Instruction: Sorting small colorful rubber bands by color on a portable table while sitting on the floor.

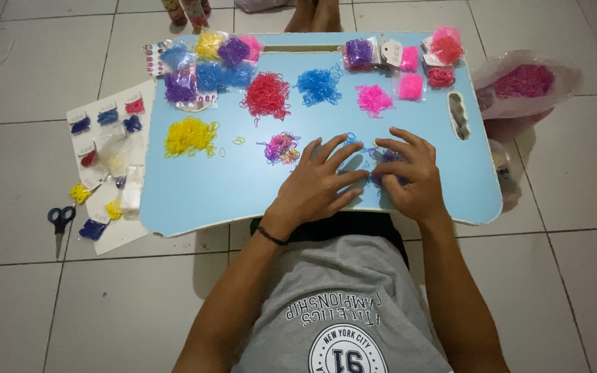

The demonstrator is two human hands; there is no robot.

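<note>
A light blue lap table point(195, 190) stands over my legs on a tiled floor. My left hand point(319, 183) lies flat on it with fingers spread, over a few small blue elastic bands point(351, 140). My right hand point(407, 173) rests beside it, fingertips pinching a small cluster of purple and blue bands point(385, 158). Loose heaps of bands lie farther back: yellow point(190, 136), red point(267, 95), blue point(318, 84), pink point(373, 99), and a mixed-colour clump point(280, 148) just left of my left hand.
Bagged bands in several colours point(209, 63) sit at the table's back left, pink packets point(423, 62) at the back right. A plastic bag of dark pink bands point(523, 81) lies on the floor right. White cards with bands point(105, 166) and scissors point(60, 222) lie left. Someone's feet point(314, 15) show behind the table.
</note>
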